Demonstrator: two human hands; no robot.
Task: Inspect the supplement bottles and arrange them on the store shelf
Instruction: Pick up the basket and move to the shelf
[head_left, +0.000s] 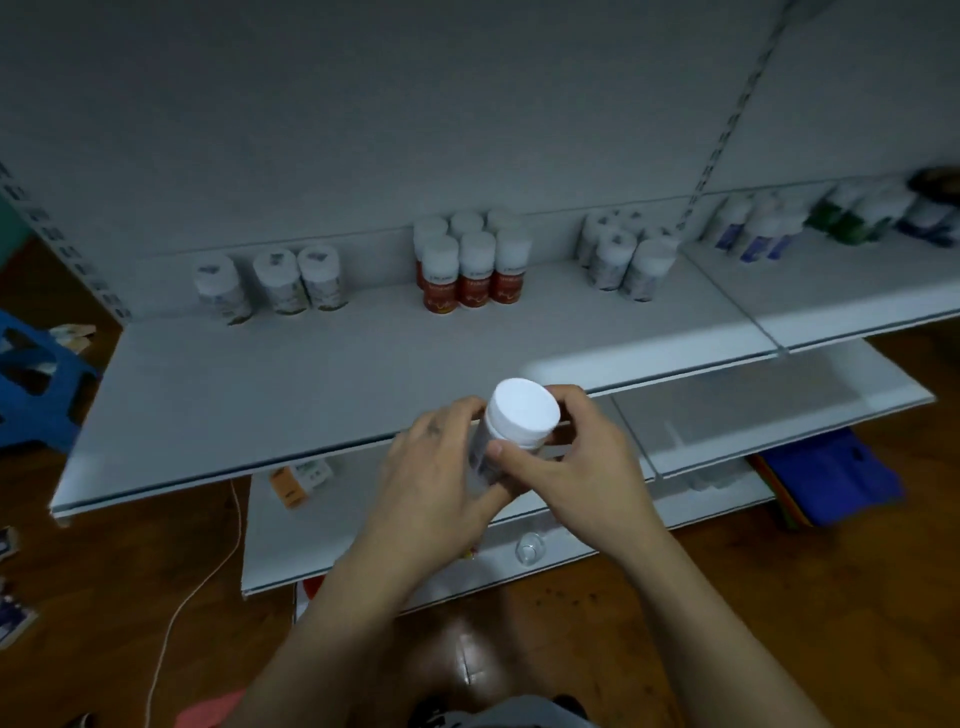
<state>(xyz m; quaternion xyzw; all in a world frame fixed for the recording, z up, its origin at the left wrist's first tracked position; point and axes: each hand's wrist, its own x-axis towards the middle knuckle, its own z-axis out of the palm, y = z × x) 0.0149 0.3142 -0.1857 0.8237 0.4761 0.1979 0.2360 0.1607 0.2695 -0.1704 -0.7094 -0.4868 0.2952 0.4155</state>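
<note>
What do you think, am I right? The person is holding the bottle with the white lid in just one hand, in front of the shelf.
Not quite. The head view shows both hands on the white-lidded bottle: the left hand grips its side and the right hand grips it just under the lid. It is in front of the shelf, as you said.
</note>
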